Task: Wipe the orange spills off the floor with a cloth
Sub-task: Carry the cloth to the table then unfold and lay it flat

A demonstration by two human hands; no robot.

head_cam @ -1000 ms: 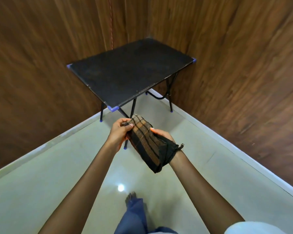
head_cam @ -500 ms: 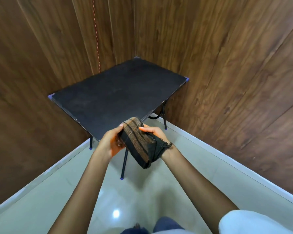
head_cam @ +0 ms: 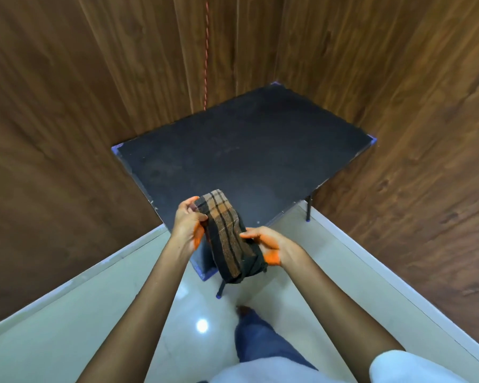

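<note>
A folded brown and black checked cloth [head_cam: 228, 236] hangs between my two hands, above the near corner of a black table [head_cam: 246, 150]. My left hand [head_cam: 188, 226] pinches the cloth's upper end. My right hand [head_cam: 266, 244] supports its lower side with the fingers curled around it. Orange stains show on the fingers and palms of both hands. No orange spill shows on the pale floor [head_cam: 67, 327] in this view.
The black folding table stands in a corner between brown wood-panelled walls [head_cam: 53, 120]. A thin red cord [head_cam: 206, 51] hangs down the wall behind it. My blue-trousered leg and bare foot [head_cam: 244, 310] stand on the floor below the cloth.
The view has closed in on the table, which now lies under my hands. Both hands keep hold of the cloth, and their orange-stained fingers have come into sight.
</note>
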